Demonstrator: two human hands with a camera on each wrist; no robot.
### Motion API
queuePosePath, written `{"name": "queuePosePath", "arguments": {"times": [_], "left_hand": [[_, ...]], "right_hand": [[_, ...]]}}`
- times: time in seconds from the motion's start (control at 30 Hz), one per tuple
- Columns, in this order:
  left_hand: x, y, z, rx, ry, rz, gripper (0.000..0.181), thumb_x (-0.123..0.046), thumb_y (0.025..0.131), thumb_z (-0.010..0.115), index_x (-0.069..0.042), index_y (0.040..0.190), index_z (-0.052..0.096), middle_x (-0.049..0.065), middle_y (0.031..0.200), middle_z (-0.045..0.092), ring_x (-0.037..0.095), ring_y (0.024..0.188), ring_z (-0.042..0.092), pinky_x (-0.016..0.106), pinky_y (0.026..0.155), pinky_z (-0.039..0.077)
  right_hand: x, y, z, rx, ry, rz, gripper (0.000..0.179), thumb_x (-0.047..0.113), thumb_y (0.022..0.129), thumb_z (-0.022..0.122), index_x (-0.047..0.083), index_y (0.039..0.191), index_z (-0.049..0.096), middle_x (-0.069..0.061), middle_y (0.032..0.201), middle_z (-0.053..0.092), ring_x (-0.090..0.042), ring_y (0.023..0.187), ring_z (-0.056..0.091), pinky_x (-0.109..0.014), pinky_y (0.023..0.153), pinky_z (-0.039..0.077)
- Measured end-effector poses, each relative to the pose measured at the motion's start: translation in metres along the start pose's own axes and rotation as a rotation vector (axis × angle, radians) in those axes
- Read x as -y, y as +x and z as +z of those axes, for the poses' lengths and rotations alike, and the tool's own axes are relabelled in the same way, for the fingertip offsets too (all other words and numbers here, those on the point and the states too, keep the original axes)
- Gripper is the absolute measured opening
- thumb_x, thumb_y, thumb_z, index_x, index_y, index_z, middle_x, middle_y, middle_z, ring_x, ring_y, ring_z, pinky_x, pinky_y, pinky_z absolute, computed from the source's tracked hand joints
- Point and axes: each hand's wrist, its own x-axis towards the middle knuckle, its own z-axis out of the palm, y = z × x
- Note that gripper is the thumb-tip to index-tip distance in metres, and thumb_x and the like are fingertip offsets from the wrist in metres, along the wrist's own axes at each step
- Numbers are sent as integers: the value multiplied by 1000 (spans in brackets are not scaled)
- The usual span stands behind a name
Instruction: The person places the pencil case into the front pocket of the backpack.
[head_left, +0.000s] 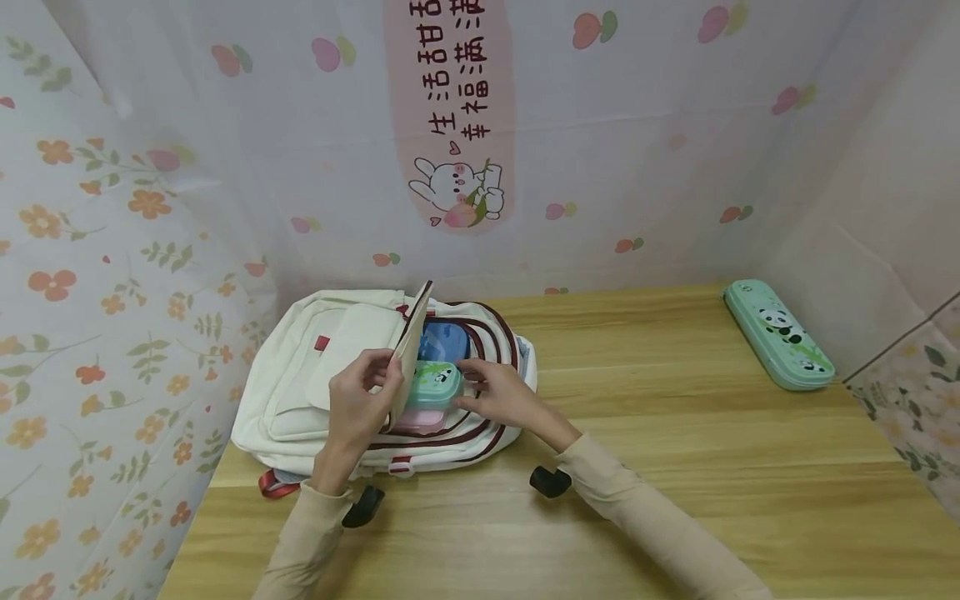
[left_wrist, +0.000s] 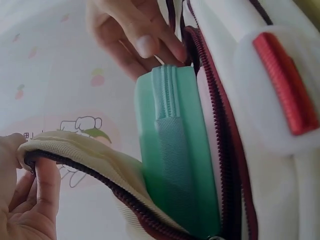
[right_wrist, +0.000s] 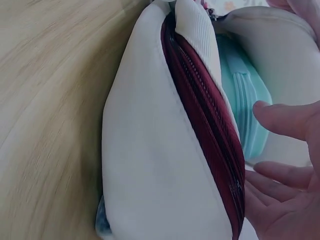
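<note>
A cream backpack (head_left: 307, 400) with dark red zips lies on the table, its front pocket unzipped. My left hand (head_left: 365, 398) pinches the edge of the pocket's front panel (head_left: 411, 342) and holds it away from the bag. Inside the pocket sits a mint green panda pencil case (head_left: 437, 379), partly sticking out; its zip edge (left_wrist: 172, 130) shows in the left wrist view. My right hand (head_left: 498, 393) is at the case's outer end, fingers extended, the thumb touching or very near it. A blue case (head_left: 444, 342) and a pink item (head_left: 422, 419) lie beside it in the pocket.
Another mint panda pencil case (head_left: 780, 333) lies at the right rear of the wooden table (head_left: 637, 358). Patterned cloth walls stand behind and to both sides. A red strap loop (head_left: 276, 485) pokes out at the bag's near left corner.
</note>
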Motion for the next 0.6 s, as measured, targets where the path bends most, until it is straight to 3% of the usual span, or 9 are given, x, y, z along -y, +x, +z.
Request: {"name": "queuePosePath", "arguments": {"times": [0.33,0.6], "left_hand": [[1,-10,4,-40,3,-19,14,18,82,67,10,93,68,18,75,70,4,64,58,6,61,49],[-24,-10,2,-65,25,3,11,22,79,64,15,88,65,20,70,67,2,60,57,7,58,49]], "right_hand": [[-8,-15,-19,-74,29,-37,50,14,93,72,-8,135,57,-26,135,62,-40,117,65,-46,97,57],[-17,-27,-37,-156,-14,-1,51,15,93,72,-7,136,56,-25,137,61,-42,117,64,-48,99,55]]}}
